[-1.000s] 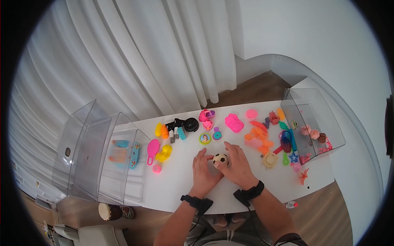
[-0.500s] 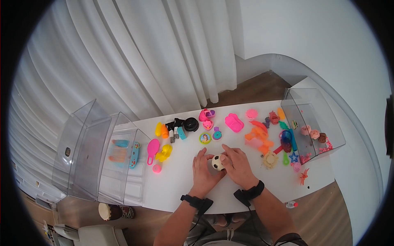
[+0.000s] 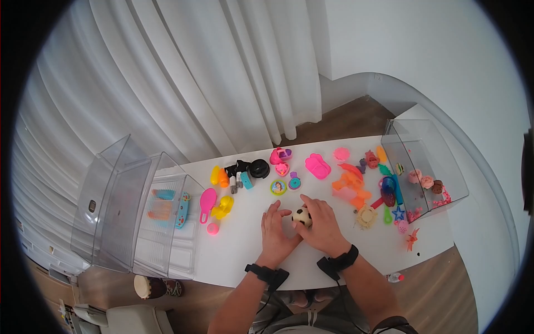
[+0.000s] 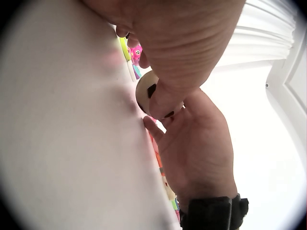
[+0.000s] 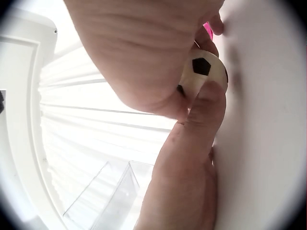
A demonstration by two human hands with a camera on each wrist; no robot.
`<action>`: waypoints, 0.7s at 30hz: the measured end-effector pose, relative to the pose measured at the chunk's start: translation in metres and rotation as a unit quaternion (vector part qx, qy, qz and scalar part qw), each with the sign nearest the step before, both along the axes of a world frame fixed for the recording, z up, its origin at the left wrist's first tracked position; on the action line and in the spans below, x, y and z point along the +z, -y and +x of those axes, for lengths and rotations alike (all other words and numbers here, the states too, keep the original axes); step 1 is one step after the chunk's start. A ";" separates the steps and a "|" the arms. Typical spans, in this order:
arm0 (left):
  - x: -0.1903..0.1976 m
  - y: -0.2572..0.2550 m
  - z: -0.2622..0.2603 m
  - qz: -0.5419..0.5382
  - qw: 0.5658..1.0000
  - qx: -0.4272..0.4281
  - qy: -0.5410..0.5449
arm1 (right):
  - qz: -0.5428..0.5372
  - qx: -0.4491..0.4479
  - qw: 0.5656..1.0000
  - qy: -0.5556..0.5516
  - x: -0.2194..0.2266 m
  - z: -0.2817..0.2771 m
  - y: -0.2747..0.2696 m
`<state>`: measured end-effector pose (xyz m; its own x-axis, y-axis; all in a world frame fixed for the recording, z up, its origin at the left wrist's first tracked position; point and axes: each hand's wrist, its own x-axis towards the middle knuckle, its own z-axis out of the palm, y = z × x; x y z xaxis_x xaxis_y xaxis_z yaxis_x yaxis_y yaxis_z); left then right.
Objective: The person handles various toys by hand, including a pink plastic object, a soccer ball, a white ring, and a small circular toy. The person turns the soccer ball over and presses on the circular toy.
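A small white toy soccer ball (image 3: 301,217) with black patches is held between both hands, low over the white table (image 3: 239,250). My right hand (image 3: 322,225) grips it from the right, thumb across its near side. From the left, my left hand (image 3: 276,234) holds it too, and its thumb lies on the ball (image 5: 201,72) in the right wrist view. The left wrist view shows the ball (image 4: 146,91) partly hidden behind a thumb. Beyond the hands sit a round green-rimmed picture toy (image 3: 278,187) and a blue-purple toy (image 3: 294,181).
At left stands a clear bin (image 3: 167,250) holding toys, with a pink paddle (image 3: 207,203) and yellow toy (image 3: 222,208) beside it. A second clear bin (image 3: 445,119) is at right, next to orange pieces (image 3: 350,186) and a straw-coloured hat (image 3: 366,217). A pink mould (image 3: 317,166) lies behind.
The ball turns between the hands, its black patches shifting; it moved slightly left and nearer, then back right. The right thumb and fingers shifted with it; the left hand stayed nearly in place.
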<state>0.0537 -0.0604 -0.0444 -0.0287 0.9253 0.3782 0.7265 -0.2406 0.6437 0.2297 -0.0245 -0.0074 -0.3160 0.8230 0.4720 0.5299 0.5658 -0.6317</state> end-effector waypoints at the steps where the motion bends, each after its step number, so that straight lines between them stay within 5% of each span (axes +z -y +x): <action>1: 0.001 0.000 0.001 -0.001 1.000 0.002 0.005 | -0.030 0.009 0.999 -0.006 -0.006 0.001 -0.003; 9: -0.002 -0.001 0.000 0.003 1.000 0.004 -0.007 | 0.004 -0.020 1.000 -0.012 0.005 -0.002 0.002; 15: 0.002 0.000 0.002 -0.006 1.000 0.007 -0.002 | -0.099 0.037 0.994 -0.005 -0.013 0.004 -0.008; 21: 0.001 -0.001 0.000 -0.007 1.000 0.002 -0.010 | -0.006 -0.010 1.000 -0.002 0.001 0.000 0.001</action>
<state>0.0537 -0.0598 -0.0436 -0.0247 0.9301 0.3665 0.7399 -0.2295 0.6324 0.2293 -0.0253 -0.0061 -0.2975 0.8352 0.4626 0.5391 0.5468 -0.6406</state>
